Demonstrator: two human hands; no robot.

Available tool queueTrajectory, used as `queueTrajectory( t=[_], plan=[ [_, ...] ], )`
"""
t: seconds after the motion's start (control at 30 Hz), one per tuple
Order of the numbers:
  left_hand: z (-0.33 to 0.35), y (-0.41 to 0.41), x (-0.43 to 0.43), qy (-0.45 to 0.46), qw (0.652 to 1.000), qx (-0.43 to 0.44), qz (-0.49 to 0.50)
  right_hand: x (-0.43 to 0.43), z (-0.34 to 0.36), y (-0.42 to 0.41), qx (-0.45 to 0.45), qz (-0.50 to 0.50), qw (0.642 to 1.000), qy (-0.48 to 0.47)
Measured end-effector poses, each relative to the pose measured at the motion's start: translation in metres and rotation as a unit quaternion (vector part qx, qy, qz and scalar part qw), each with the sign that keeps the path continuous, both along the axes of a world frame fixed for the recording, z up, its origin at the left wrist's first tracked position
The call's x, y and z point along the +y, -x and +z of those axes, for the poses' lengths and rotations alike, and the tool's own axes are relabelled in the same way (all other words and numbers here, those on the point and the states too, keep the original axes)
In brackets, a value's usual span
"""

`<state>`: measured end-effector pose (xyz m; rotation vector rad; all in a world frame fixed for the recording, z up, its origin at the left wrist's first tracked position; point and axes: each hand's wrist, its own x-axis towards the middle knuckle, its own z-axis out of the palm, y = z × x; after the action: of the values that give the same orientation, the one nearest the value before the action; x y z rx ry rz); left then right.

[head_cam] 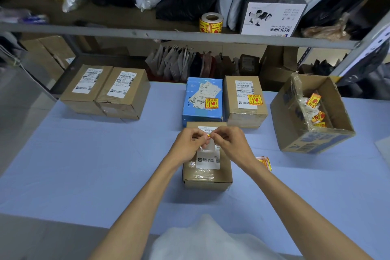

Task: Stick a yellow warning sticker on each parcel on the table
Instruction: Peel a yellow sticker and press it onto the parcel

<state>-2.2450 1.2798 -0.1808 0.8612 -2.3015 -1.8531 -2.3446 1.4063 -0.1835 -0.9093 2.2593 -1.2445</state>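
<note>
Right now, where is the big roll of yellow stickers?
In the head view, the sticker roll stands on the shelf above the table, just left of the white scanner box.

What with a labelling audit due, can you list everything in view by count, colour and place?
Unstickered parcels: two, brown, table's far left.
Blue parcel: one, blue, back centre, yellow sticker on top.
Stickered brown parcel: one, brown, right of the blue one.
Near parcel: one, brown, under the hands, no yellow sticker.
Open carton: one, brown with blue print, right side, sticker scraps inside.
Loose stickers: a few, yellow-red, beside the right forearm.
Sticker roll: one, yellow, shelf above.
Scanner box: one, white and black, same shelf.
Table: one, light blue.
Held sticker: one, yellow, with white backing, above the near parcel.
Left hand: one, pinching the held sticker.
Right hand: one, pinching it too.
</note>
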Motion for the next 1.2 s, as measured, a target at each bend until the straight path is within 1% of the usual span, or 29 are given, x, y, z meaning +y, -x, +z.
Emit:
queueTrajectory(
  t=[0.57,0.8,0.9,1.03,1.13,1.2],
  plan=[
    [0.0009,-0.0016,-0.0019,-0.017,1.000,0.010,0.019,0.0003,0.0002,-0.0014,-0.009,0.012,1.000,0.005],
    [-0.0010,-0.0021,-0.0010,0.008,1.000,0.008,0.009,0.0003,-0.0004,-0.0038,-0.017,0.014,1.000,-0.006],
    [-0.0012,-0.0012,-0.0008,0.023,1.000,0.008,0.007,0.0001,0.0012,-0.0062,-0.040,-0.007,0.999,0.008],
    [0.0016,0.0024,0.0013,-0.004,1.000,0.003,0.031,-0.0024,0.0022,-0.0079,-0.098,-0.024,0.994,0.048],
    [0.0017,0.0045,0.0032,-0.015,0.999,-0.001,0.028,-0.0036,0.0021,-0.0083,-0.111,-0.023,0.992,0.061],
    [0.0022,0.0047,0.0039,-0.002,1.000,0.001,0.021,-0.0044,0.0009,-0.0082,-0.114,-0.023,0.991,0.065]
  ],
)
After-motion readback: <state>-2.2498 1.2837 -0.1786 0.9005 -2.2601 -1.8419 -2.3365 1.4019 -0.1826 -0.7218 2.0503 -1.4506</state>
